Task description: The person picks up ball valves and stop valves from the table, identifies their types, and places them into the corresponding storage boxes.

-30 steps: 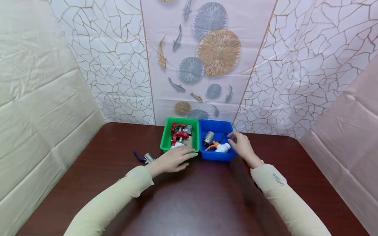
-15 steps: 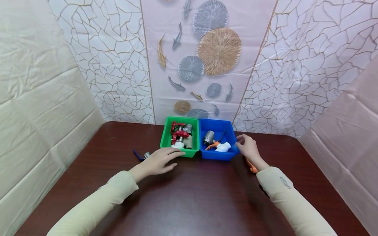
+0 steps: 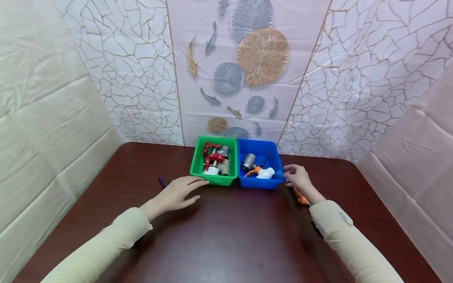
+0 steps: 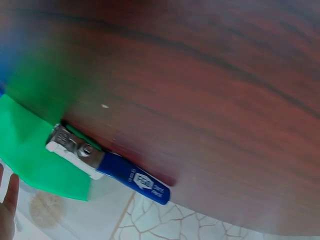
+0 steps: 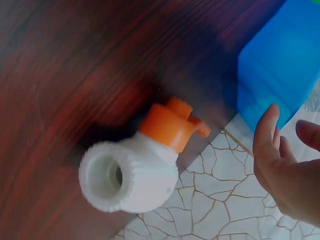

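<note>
My left hand (image 3: 175, 194) is spread loosely at the green bin's (image 3: 219, 181) front left corner, holding nothing. Beneath it on the table lies a ball valve with a blue lever (image 4: 135, 177), mostly hidden by the hand in the head view. My right hand (image 3: 300, 181), fingers loosely bent, is beside the right wall of the blue bin (image 3: 258, 184); whether it touches the wall, I cannot tell. On the table near the right wrist is a white plastic valve (image 5: 150, 175) with an orange handle (image 3: 301, 196).
The green bin holds red-handled valves (image 3: 215, 157) and other fittings. Inside the blue bin are a metal fitting (image 3: 249, 161), another white valve (image 3: 266, 173) with an orange handle, and a dark lever (image 3: 264, 159). A patterned cloth wall (image 3: 226, 110) stands behind the table.
My left hand has drawn back leftward from the green bin's front, covering more of the blue-levered valve. My right hand has shifted right from above the blue bin, uncovering the orange-handled valve.
</note>
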`<state>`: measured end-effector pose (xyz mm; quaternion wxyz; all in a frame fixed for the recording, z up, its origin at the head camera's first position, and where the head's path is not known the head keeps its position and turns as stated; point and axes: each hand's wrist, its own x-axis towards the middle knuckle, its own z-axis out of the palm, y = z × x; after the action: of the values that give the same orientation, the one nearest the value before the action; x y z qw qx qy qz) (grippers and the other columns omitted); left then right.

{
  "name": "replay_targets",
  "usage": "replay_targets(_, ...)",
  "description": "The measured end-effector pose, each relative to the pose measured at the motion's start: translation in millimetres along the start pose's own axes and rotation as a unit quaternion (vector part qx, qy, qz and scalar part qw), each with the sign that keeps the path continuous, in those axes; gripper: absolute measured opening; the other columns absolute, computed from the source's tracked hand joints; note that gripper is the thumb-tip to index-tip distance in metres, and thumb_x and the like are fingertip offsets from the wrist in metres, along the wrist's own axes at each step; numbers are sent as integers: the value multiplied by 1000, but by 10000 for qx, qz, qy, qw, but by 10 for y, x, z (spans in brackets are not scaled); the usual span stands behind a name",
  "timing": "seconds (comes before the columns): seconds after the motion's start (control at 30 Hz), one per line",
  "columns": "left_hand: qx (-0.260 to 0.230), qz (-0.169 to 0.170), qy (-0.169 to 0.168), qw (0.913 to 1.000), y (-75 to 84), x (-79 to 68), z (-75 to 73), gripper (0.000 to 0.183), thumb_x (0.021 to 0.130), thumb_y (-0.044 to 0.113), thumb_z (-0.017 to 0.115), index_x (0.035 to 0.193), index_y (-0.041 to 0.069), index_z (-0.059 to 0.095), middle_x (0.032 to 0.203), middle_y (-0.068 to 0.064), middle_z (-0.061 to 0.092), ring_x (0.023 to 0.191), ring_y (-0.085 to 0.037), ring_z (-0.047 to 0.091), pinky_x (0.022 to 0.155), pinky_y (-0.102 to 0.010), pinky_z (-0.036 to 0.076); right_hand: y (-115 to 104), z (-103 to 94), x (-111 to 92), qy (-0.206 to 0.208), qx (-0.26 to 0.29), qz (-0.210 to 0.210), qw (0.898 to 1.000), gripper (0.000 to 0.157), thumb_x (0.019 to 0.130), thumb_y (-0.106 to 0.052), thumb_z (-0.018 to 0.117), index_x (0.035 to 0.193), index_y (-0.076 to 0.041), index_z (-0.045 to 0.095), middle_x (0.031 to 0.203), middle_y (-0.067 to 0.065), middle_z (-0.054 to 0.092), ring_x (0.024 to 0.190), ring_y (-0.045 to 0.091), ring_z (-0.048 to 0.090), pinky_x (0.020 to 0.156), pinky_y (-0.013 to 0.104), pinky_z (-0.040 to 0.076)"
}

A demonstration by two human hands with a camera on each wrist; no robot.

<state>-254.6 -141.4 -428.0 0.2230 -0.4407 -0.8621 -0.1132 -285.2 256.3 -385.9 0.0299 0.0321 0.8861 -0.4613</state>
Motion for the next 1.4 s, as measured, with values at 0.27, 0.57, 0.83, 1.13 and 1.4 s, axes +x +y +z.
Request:
replay_targets(0.27,-11,-337,97,9994,-101,-187,-6,46,77,29,65,120,18,54,114,-1,56,105,-15,53,86,-37,45,-11,24,-11,-287,1056,560,9924,41,89,1,43,128,9,36,113,28,47,78,17,59,85,41,47)
replay_targets(0.57,171,-632,-2,9979,-167,-243,-25,44,77,28,65,119,16,55,113,-4,56,101,-17,53,84,-38,46,15,40,-3,-67,1344,830,9874,41,89,-3,46,128,9,37,115,26,47,76,12,59,87,39,45)
replay_targets(0.83,260,-1256,-437,9908,-216,-303,-22,46,77,28,65,121,18,54,113,-2,54,99,-21,54,78,-40,48,72,24,11,-110,2207,1528,9632,43,88,-5,48,129,5,39,98,7,51,69,8,56,70,22,52)
replay_targets(1.13,230,-1424,-886,9856,-308,-338,-69,37,76,29,66,110,16,59,107,-3,54,94,-22,53,74,-39,47,64,30,40,-303,2409,1552,9576,47,88,-5,49,131,8,34,120,19,42,73,9,56,88,33,44)
replay_targets(1.4,122,-1776,-1440,9734,-377,-336,-65,42,74,38,67,110,17,59,112,-6,52,98,-25,52,76,-44,45,59,-12,51,-518,2528,1736,9504,49,90,-5,45,134,8,27,134,21,29,79,11,54,75,23,51)
